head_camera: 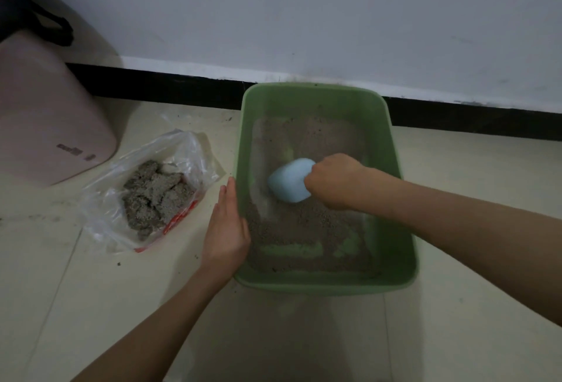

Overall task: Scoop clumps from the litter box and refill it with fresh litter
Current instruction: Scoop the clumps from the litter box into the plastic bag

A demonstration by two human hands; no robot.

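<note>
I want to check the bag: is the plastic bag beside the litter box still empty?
No, the bag on the floor left of the litter box already holds grey clumps.

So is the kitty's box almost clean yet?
Partway. Done: a pile of grey clumps already sits in the plastic bag. In hand: the right hand works the blue scoop through thin litter in the green box, the left hand steadying its side. Left: fresh litter; none is visible.

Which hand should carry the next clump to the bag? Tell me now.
Right. The right hand already grips the blue scoop in the litter box; the left hand lies flat against the box's side, steadying it beside the bag.
</note>
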